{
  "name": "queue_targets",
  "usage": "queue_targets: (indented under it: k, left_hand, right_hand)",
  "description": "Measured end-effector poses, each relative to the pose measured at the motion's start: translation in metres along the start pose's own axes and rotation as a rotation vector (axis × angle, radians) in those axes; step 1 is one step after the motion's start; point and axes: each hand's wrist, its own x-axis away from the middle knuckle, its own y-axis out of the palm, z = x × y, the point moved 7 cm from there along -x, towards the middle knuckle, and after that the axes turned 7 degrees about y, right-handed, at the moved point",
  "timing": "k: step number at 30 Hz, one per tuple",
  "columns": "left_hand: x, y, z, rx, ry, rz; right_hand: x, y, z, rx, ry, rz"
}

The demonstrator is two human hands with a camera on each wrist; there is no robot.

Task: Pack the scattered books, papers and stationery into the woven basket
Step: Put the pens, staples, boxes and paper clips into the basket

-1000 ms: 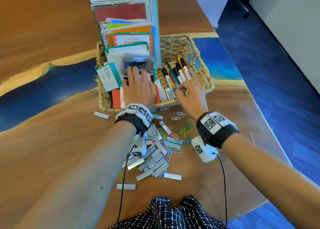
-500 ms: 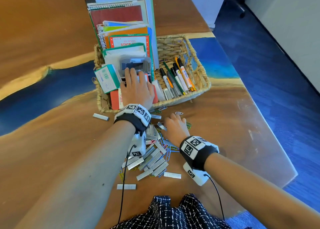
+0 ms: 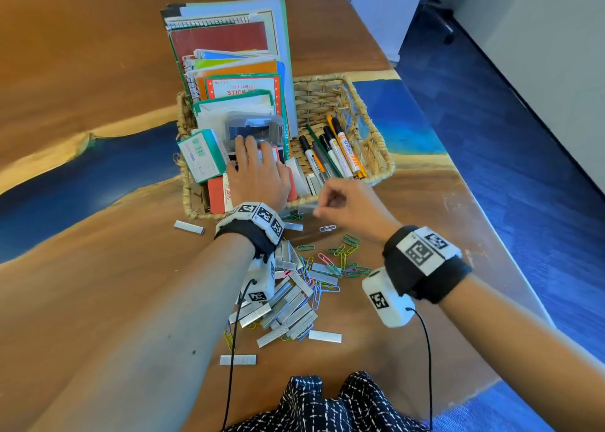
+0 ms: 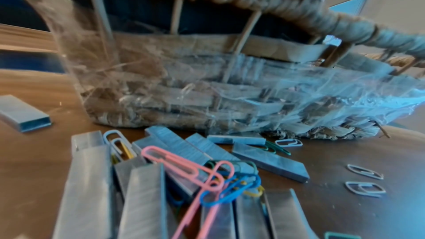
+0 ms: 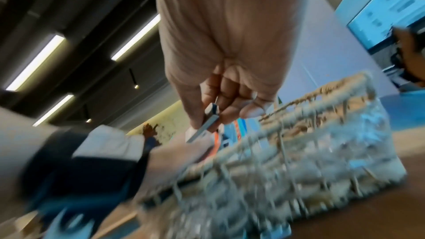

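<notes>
The woven basket (image 3: 370,127) stands mid-table, holding upright notebooks (image 3: 226,39), small boxes and several markers (image 3: 340,153). My left hand (image 3: 258,173) lies flat on the red boxes inside the basket's front left, fingers straight. My right hand (image 3: 343,206) hovers at the basket's front rim and pinches a silver staple strip (image 5: 207,126) between thumb and fingers. A pile of staple strips (image 3: 288,304) and coloured paper clips (image 3: 340,261) lies on the table before the basket (image 4: 207,97); the left wrist view shows the strips (image 4: 147,197) close up.
The wooden table (image 3: 82,71) has a blue resin band across it. Its right edge drops to a blue floor (image 3: 523,170). Lone staple strips (image 3: 188,227) lie left of and nearer than the pile. Clear plastic film (image 4: 345,90) clings to the basket's front wall.
My right hand dropped from the basket to the pile, picked up a staple strip and has risen back to the basket's front rim. The left hand stayed put.
</notes>
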Motion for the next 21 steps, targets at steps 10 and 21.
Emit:
queue_targets:
  k: [10, 21]
  left_hand:
    - [-0.002, 0.001, 0.000, -0.007, -0.011, 0.007]
    - [-0.001, 0.001, 0.000, -0.017, -0.008, 0.031]
  right_hand:
    - [-0.079, -0.021, 0.027, 0.298, 0.202, 0.226]
    - [-0.055, -0.019, 0.012, 0.144, 0.040, 0.360]
